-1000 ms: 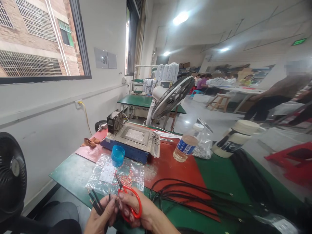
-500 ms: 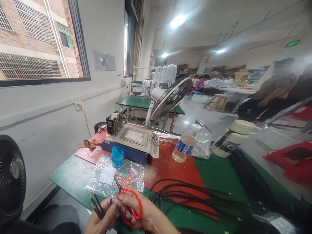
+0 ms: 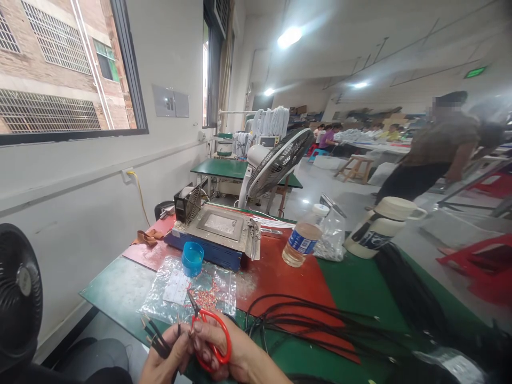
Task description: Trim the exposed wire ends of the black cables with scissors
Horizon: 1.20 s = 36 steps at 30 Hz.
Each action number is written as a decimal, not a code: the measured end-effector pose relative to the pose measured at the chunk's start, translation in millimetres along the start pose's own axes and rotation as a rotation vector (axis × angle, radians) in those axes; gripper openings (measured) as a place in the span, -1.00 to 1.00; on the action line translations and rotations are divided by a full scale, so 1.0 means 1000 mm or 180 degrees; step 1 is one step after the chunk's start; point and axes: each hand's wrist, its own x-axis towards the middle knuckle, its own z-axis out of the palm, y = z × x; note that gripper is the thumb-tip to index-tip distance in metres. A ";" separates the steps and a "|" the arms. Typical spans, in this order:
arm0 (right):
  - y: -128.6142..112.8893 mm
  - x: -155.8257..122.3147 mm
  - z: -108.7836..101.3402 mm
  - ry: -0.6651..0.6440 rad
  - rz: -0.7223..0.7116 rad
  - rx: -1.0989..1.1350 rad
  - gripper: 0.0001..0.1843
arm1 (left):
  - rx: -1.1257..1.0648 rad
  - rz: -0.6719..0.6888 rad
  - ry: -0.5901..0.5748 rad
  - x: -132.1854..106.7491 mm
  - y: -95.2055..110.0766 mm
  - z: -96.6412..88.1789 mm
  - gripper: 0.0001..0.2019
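Observation:
Several black cables [image 3: 159, 337] with bare ends stick up out of my left hand [image 3: 170, 352], which is closed around them. My right hand [image 3: 218, 344] has its fingers through a pair of red-handled scissors [image 3: 226, 332], the dark blades pointing up and to the left. Thumb and fingertips of both hands meet at one cable end; the exact pinch is too small to make out. Just beyond the hands, a clear plastic bag [image 3: 154, 296] lies flat with many small red and whitish bits [image 3: 206, 296] on it. A blue cup [image 3: 192, 260] stands at its far edge.
A blue machine with a metal top [image 3: 222, 226] sits behind the cup. Loose black cables [image 3: 296, 320] spread over the table [image 3: 104, 282] to the right. Beyond them stand a bottle [image 3: 301, 242] and a cream jug [image 3: 380, 226]. A black fan [image 3: 18, 298] is at left. A person [image 3: 436, 144] stands at right.
My hands have shifted very slightly left, with the scissors and cables still in them. The person in the background at right has moved and turned.

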 end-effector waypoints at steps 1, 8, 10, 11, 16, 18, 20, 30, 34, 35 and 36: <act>0.000 0.000 0.000 -0.0003 -0.0020 -0.0009 -0.48 | 0.0005 0.0019 -0.0035 0.000 -0.001 -0.001 -0.71; -0.001 -0.001 0.002 0.0052 -0.0030 -0.0013 -0.50 | -0.0118 0.0083 -0.0147 -0.001 -0.006 -0.006 -0.74; -0.001 -0.001 0.003 0.0089 0.0008 0.0021 -0.51 | -0.0172 0.0077 -0.0176 -0.001 -0.008 -0.007 -0.76; -0.001 -0.001 0.003 0.0100 0.0024 0.0035 -0.52 | -0.0210 0.0082 -0.0181 -0.001 -0.008 -0.007 -0.77; -0.002 -0.002 0.004 0.0089 0.0029 0.0126 -0.52 | -0.0381 -0.0013 -0.0186 -0.004 -0.001 -0.002 -0.79; -0.003 -0.002 0.005 0.0116 0.0088 0.0152 -0.53 | -0.0427 -0.0071 -0.0204 -0.005 0.001 0.000 -0.80; -0.004 -0.002 0.006 0.0160 0.0166 0.0109 -0.56 | -0.0449 -0.0108 -0.0216 -0.005 0.000 -0.001 -0.80; 0.000 -0.001 0.000 -0.0088 -0.0134 0.0037 -0.42 | -0.0261 -0.0146 0.0132 -0.003 -0.003 -0.002 -0.74; 0.003 0.000 -0.001 -0.0038 -0.0091 -0.0026 -0.44 | -0.0058 -0.0088 0.0272 -0.005 -0.001 0.001 -0.71; 0.003 0.000 -0.001 -0.0039 -0.0091 -0.0042 -0.43 | -0.0019 -0.0048 0.0273 -0.005 0.000 0.002 -0.70; 0.004 0.001 -0.001 -0.0018 -0.0115 -0.0057 -0.43 | -0.0016 -0.0023 0.0280 -0.004 0.000 0.002 -0.69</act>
